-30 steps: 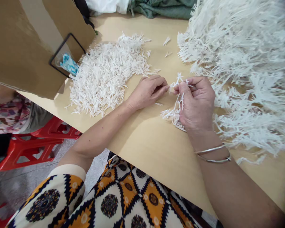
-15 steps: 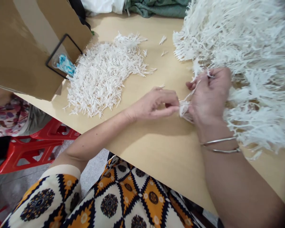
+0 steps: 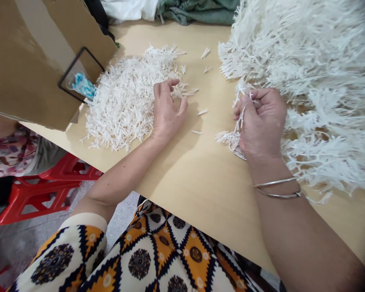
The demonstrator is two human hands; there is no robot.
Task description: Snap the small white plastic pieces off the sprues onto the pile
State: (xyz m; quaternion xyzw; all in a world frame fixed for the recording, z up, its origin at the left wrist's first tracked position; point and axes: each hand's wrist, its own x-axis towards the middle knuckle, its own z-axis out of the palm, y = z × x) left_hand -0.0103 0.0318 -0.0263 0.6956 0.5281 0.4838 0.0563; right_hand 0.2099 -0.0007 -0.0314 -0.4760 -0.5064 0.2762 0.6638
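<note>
Well left of the left hand [image 3: 167, 108], red stools [image 3: 41, 194] below and a cardboard box [image 3: 27, 61] blocking the table [image 3: 182, 182]; just beside that open hand, partly hidden by it, a pile of short white sprigs [image 3: 123, 97], contact impossible to tell. Between both hands, loose sprigs [image 3: 202, 112]; then, pinched in the closed right hand [image 3: 261, 121], a branching white strand [image 3: 233, 140], with a larger white heap [image 3: 316, 61] crowding close on its right.

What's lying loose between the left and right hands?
In the head view, two small white pieces lie on the table between the left hand and the right hand.
</note>
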